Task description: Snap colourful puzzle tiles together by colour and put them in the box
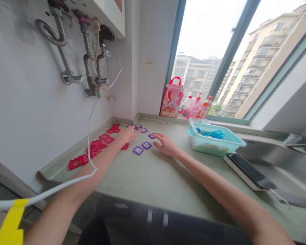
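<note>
White cable (88, 136) hangs at left, crossing in front of the left forearm. Red pieces (97, 147) lie in a loose row along the wall edge of the counter (153, 180), some behind that forearm. Left arm reaches forward and inward, close to straight; left hand (129, 134) is palm down, low over the counter at the back purple pieces (138, 126), fingers pointing away from the body. Fingers partly hidden, so can't tell whether it grips one.

More purple pieces lie flat between the two hands and nearer the person. Right arm comes in diagonally from the lower right, elbow slightly bent; right hand (165, 143) is palm down, loosely open, thumb apart from the forefinger, fingertips at one purple piece; contact unclear.

Farther right, a bag (172, 101) and bottles (194, 108) stand by the window. Then a pale green tub (206, 145) with blue pieces (214, 134) inside, a phone (250, 170) just beside it, and the sink (293, 170).
</note>
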`<state>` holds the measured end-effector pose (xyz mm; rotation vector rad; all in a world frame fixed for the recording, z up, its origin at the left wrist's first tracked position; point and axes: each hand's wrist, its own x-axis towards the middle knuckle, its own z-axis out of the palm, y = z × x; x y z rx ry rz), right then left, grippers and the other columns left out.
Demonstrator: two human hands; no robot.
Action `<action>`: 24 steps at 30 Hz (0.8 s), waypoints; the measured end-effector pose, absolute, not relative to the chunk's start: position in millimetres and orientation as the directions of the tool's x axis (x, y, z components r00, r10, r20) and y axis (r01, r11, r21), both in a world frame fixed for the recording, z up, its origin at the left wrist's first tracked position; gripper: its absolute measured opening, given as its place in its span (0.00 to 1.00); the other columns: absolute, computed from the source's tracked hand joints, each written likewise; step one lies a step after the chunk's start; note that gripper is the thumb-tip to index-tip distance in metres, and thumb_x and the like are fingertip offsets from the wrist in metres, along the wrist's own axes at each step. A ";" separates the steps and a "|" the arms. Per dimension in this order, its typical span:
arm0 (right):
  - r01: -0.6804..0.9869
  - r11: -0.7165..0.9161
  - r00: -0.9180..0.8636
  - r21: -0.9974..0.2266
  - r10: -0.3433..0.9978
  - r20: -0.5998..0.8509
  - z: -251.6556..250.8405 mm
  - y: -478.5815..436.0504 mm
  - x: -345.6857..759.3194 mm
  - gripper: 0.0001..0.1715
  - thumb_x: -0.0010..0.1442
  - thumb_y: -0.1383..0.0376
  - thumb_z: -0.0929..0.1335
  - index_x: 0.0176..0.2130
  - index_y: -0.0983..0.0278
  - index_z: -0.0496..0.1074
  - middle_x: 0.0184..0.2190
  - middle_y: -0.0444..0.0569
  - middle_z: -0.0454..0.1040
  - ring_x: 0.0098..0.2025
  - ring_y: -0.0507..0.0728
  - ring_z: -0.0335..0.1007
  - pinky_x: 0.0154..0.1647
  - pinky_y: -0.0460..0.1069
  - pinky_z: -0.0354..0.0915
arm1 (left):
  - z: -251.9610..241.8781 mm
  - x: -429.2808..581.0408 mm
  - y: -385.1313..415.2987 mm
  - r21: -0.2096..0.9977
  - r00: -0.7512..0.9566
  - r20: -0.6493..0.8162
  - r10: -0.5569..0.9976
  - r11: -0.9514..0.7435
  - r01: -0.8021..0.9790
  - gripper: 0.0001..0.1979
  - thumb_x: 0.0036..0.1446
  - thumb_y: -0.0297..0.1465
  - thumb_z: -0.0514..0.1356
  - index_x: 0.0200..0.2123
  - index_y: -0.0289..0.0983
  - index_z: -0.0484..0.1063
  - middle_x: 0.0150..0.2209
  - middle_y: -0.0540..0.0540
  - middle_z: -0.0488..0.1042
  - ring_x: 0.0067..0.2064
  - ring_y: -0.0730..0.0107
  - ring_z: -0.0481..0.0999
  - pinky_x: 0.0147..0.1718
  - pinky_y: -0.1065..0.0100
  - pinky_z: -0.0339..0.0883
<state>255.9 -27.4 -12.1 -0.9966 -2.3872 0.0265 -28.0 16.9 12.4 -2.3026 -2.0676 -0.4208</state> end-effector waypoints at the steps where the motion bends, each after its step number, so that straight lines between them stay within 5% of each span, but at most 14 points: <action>1: 0.664 0.715 -0.576 -0.217 0.675 0.461 -6.9 -10.7 238.7 0.27 0.73 0.58 0.65 0.67 0.57 0.69 0.65 0.55 0.72 0.65 0.65 0.68 0.67 0.64 0.63 | 11.4 -34.8 16.7 0.142 0.072 0.211 0.975 -0.103 0.984 0.43 0.67 0.63 0.41 0.69 0.41 0.67 0.66 0.33 0.71 0.65 0.40 0.70 0.63 0.46 0.61; 5: 0.703 0.673 -0.565 -0.228 0.724 0.396 13.6 54.7 162.9 0.24 0.72 0.66 0.61 0.62 0.57 0.75 0.60 0.51 0.77 0.62 0.63 0.72 0.65 0.58 0.66 | 8.3 -46.3 10.7 0.039 0.087 0.227 0.970 -0.098 0.994 0.33 0.71 0.54 0.44 0.65 0.45 0.72 0.64 0.34 0.73 0.65 0.36 0.68 0.63 0.37 0.57; 9: 0.665 0.714 -0.625 -0.218 0.692 0.361 17.6 91.0 102.5 0.25 0.72 0.67 0.60 0.61 0.61 0.77 0.59 0.51 0.79 0.60 0.62 0.75 0.61 0.53 0.67 | 8.8 -48.4 11.8 0.017 0.088 0.214 0.973 -0.094 0.995 0.24 0.71 0.39 0.48 0.56 0.38 0.80 0.59 0.31 0.76 0.62 0.40 0.72 0.61 0.42 0.62; 13: 0.636 0.739 -0.670 -0.223 0.672 0.315 2.1 96.9 78.7 0.24 0.73 0.63 0.61 0.60 0.59 0.78 0.59 0.51 0.79 0.60 0.62 0.75 0.62 0.54 0.66 | 6.3 -56.6 14.9 0.016 0.081 0.172 0.982 -0.085 0.996 0.22 0.67 0.33 0.52 0.57 0.37 0.79 0.58 0.31 0.76 0.62 0.43 0.72 0.59 0.48 0.66; 24: 0.660 0.721 -0.677 -0.210 0.692 0.251 -18.1 77.8 126.5 0.33 0.73 0.52 0.64 0.70 0.62 0.67 0.71 0.59 0.65 0.71 0.67 0.60 0.71 0.64 0.53 | 5.3 -73.6 18.6 0.023 -0.030 0.111 0.993 0.028 0.999 0.38 0.70 0.53 0.47 0.57 0.27 0.79 0.63 0.23 0.69 0.66 0.36 0.66 0.61 0.49 0.64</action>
